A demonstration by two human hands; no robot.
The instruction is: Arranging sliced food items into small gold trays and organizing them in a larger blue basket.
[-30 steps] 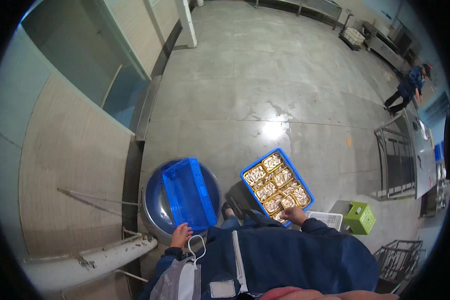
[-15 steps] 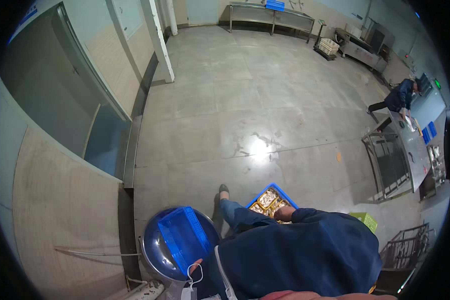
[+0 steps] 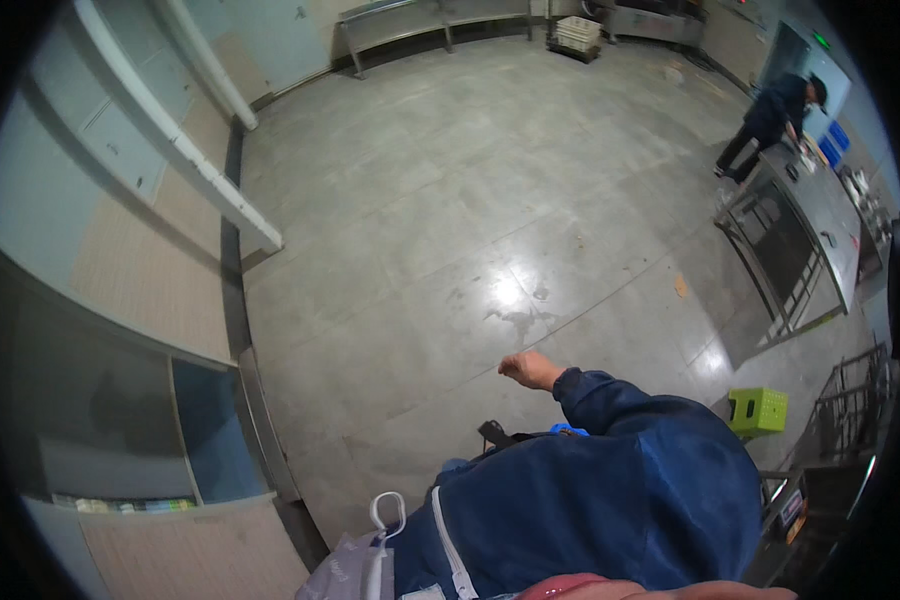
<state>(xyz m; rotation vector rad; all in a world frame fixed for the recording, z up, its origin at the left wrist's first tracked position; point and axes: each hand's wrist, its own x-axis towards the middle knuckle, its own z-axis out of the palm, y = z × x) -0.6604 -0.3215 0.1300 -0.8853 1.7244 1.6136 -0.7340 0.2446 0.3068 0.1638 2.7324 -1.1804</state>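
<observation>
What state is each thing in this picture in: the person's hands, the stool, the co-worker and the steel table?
Right hand: raised in front of the body, fingers curled, nothing in its grip.
Left hand: out of view.
Green stool: upright on the floor, nothing on it.
Co-worker: standing, bent over the table.
Steel table: standing, small items on top.
Floor: glossy, reflecting a light.

Stool [image 3: 758, 410] right of the raised hand [image 3: 530, 369], steel table [image 3: 810, 215] perhaps well beyond.

green stool [image 3: 757, 410] on grey floor [image 3: 450, 200] | steel table [image 3: 805, 210] right | co-worker [image 3: 770, 115] beside it
</observation>
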